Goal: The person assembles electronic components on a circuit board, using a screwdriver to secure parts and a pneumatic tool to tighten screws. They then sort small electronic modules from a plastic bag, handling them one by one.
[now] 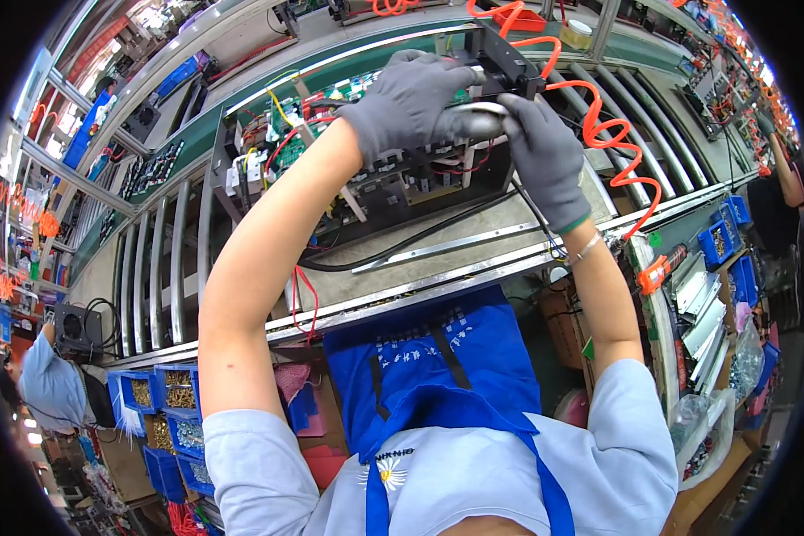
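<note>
Left grip (411, 103): gloved in grey, reaching over the open box from the left, fingers bent beside the black block; I cannot tell how far they close or what, if anything, they hold.
Right grip (549, 165): gloved too, thumb and fingers curled in close to the left fingertips (whatever may sit between them is hidden, so its hold cannot be told either).
Open box (384, 214): a dark case on the roller line (156, 268) in front of the person, packed with green circuit boards (353, 87) and coloured wires.
Black block (500, 58): at the box's right end, near both hands.
Orange hose (591, 116): coiled, looping right of the box.
Black cable (420, 236): along the box's near side, beside a metal strip (473, 240).
Blue bins (163, 473): lower left, holding small parts.
</note>
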